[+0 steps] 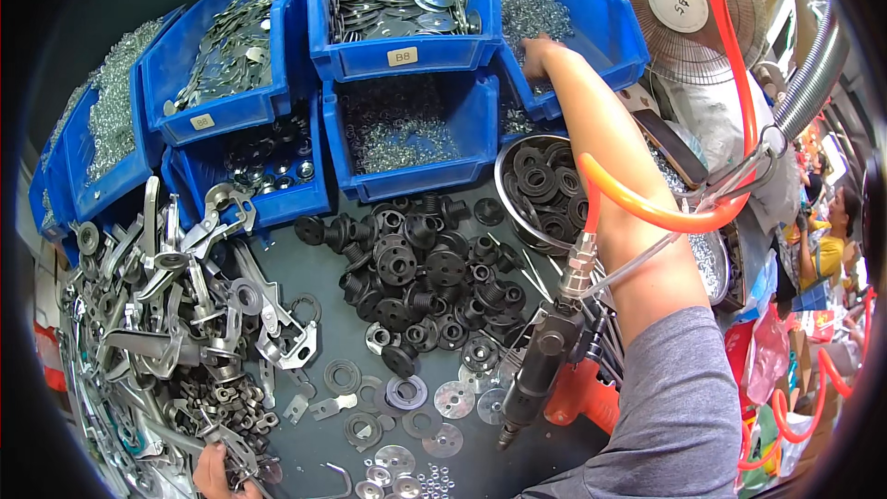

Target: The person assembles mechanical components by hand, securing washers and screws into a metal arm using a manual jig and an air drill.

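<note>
My right hand (pixel 538 55) reaches far out into the upper right blue bin (pixel 605 28), its fingers dipped into the small silver fasteners (pixel 531 9) there; the grip is hidden. At the bottom edge my left hand (pixel 214 475) holds a grey metal bracket (pixel 242 458) at the foot of a big heap of metal brackets (pixel 157 314). A pile of black round plastic parts (pixel 425 268) lies between my two arms.
Stacked blue bins (pixel 397 55) of metal plates, washers and screws line the back. A steel bowl (pixel 504 187) holds black rings. A black air screwdriver (pixel 536 379) hangs on an orange hose (pixel 647 208). Flat washers (pixel 407 393) lie in front. A fan (pixel 684 0) and another person (pixel 832 236) are at the right.
</note>
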Demonstrator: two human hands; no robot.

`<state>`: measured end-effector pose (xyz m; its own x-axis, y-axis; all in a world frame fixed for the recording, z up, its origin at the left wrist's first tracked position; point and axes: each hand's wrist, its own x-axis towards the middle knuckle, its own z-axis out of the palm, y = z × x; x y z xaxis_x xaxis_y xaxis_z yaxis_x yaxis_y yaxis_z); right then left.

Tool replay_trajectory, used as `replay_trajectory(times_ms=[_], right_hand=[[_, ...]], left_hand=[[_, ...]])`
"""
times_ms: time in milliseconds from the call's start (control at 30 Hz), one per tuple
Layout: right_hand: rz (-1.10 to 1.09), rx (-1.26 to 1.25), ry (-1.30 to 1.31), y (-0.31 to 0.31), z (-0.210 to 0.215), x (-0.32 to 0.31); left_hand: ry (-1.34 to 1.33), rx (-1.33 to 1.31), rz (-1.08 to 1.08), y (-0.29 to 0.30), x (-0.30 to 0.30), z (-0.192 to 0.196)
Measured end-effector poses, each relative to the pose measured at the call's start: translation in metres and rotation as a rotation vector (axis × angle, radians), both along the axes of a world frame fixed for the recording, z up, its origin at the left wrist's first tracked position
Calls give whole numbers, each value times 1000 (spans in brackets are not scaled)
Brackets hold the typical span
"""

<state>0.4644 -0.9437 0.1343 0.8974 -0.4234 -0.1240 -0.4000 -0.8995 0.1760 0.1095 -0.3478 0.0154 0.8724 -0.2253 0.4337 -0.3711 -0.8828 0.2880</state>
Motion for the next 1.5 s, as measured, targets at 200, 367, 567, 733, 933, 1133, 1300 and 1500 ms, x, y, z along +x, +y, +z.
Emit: replay_trajectory(times_ms=[200,367,567,733,933,1133,1300,1500], right_hand=[[-31,-6,-107,13,-9,-7],[-36,213,-155,-1,-3,-9],[-48,199,-195,-6,-7,0],[-218,685,-475,-16,12,-18],[-209,1470,-985,-17,12,-19],[69,1745,-998,-62,25,-39],[104,1925,-955,-22,58,-112],[-30,1996,-998,-33,50,-197]], left_hand=[[-15,27,-13,1,0,1],[17,20,-1,-7,2,6],[8,55,19,-1,-3,3],[-31,19,-9,-4,2,4],[-2,10,-40,-1,5,-2],[-33,-85,-141,-12,14,-3],[32,-231,-196,-2,-2,-1],[-56,-269,-174,1,-33,33]])
